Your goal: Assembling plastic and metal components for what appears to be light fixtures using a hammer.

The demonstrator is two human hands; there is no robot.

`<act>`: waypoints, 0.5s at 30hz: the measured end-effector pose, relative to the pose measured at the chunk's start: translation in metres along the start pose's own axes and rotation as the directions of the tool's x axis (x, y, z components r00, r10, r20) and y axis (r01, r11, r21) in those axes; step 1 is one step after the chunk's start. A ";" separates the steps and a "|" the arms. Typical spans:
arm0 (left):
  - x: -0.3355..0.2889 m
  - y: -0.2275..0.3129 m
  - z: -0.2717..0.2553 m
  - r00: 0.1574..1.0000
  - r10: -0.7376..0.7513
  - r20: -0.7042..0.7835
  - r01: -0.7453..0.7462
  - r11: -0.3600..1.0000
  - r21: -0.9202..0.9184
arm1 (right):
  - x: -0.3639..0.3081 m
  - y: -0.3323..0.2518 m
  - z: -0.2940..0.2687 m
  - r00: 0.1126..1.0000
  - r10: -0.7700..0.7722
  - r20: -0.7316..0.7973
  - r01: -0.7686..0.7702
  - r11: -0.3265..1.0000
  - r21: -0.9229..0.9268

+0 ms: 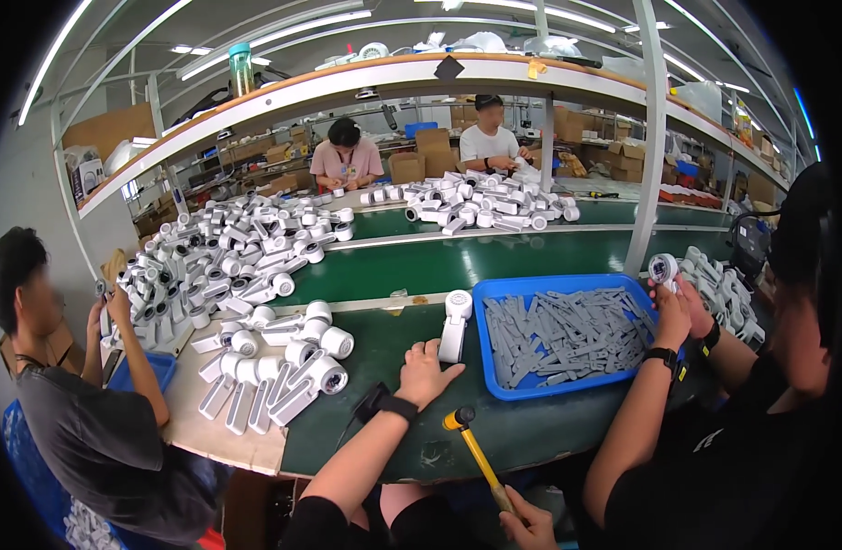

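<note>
My left hand (pixel 427 374) rests on the green work surface with its fingers spread, thumb pointing right. Just beyond the fingertips lies a white handheld fan (pixel 454 328) with a round head and a grey-edged handle; whether the fingers touch it I cannot tell. Low in the view, my right hand (pixel 529 522) is wrapped round the yellow handle of a small hammer (pixel 481 456). Its dark head with a yellowish face is raised near the table's front edge, right of my left wrist. A group of similar white fans (pixel 279 367) lies to the left.
Right of the fan stands a blue tray (pixel 549 391) full of grey strip-shaped parts. A green conveyor belt (pixel 393 266) runs behind, with large heaps of fans (pixel 210 243). Co-workers sit left, right and across; the right one holds a fan (pixel 662 269). A metal post (pixel 648 137) supports the overhead shelf.
</note>
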State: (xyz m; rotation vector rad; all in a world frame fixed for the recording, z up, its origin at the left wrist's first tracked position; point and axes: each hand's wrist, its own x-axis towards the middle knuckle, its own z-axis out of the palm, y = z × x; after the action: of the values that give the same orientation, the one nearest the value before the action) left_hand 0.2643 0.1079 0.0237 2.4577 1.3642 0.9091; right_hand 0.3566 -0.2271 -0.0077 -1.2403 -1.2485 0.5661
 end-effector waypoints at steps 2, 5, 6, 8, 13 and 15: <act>0.014 0.002 0.021 0.996 -0.081 0.033 0.080 0.997 0.008 | -0.006 0.009 -0.001 0.999 0.043 -0.008 -0.043 0.998 0.043; 0.026 0.000 0.043 0.995 -0.071 -0.066 0.075 0.995 0.061 | -0.012 0.011 -0.006 0.998 0.059 -0.026 -0.057 0.997 0.055; 0.028 -0.011 0.042 0.994 -0.082 -0.072 0.085 0.996 0.040 | -0.013 0.013 -0.006 0.998 0.067 -0.010 -0.067 0.995 0.072; 0.025 -0.014 0.040 0.996 -0.064 -0.069 0.062 0.998 -0.029 | -0.017 0.013 -0.009 0.996 0.091 -0.009 -0.091 0.993 0.074; -0.001 -0.027 -0.007 0.999 0.024 0.038 -0.014 0.971 -0.237 | -0.014 0.010 -0.012 0.981 0.192 -0.002 -0.189 0.971 0.146; -0.026 -0.025 -0.050 0.988 0.012 0.157 0.052 0.917 -0.395 | -0.008 0.004 -0.010 0.979 0.205 0.018 -0.206 0.968 0.145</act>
State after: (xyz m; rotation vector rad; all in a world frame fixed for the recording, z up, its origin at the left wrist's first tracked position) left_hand 0.2068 0.0943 0.0409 2.1471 1.0295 0.8676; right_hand 0.3648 -0.2367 -0.0127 -1.2525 -1.0673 0.7964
